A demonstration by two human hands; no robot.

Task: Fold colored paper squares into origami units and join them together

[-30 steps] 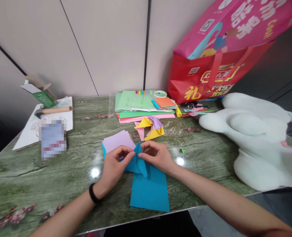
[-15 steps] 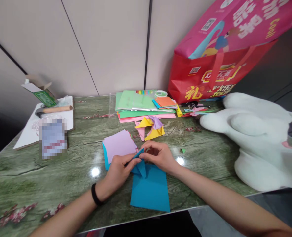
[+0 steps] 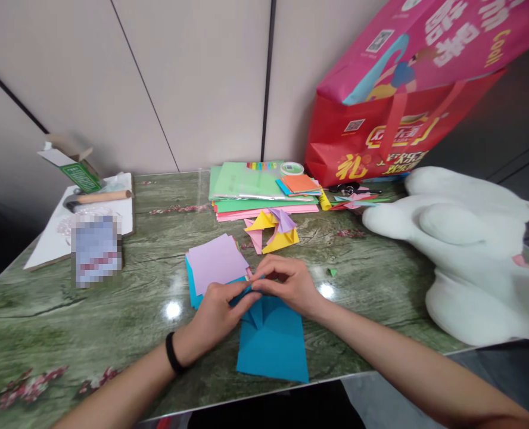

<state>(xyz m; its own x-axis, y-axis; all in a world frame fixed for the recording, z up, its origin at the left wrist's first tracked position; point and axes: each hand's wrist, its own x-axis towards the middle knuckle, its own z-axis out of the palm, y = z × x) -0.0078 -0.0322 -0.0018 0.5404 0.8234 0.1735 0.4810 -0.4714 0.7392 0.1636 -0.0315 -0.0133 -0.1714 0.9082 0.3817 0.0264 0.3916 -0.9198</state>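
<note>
My left hand [image 3: 220,310] pinches a folded blue paper piece [image 3: 256,313] between thumb and fingers. Against its upper edge, my right hand [image 3: 289,286] is also closed on the same piece, and the fingertips of both hands nearly meet. A flat blue sheet [image 3: 273,348] lies on the table just under the piece. Beside my left hand is a stack of square papers with a purple sheet [image 3: 215,262] on top. Beyond my hands sit joined folded pieces in yellow [image 3: 282,240], purple and pink.
Green and pink paper packs [image 3: 246,182] lie at the back, with a glue stick [image 3: 324,201] beside them. A red bag [image 3: 380,137] stands behind. On the right rests a white plush toy [image 3: 470,238]; at left are a hammer [image 3: 103,197], a white board [image 3: 45,250] and a green box [image 3: 82,174].
The blue piece's raised tip has dropped lower between my fingers. My right fingertips have moved slightly left, closer to my left thumb.
</note>
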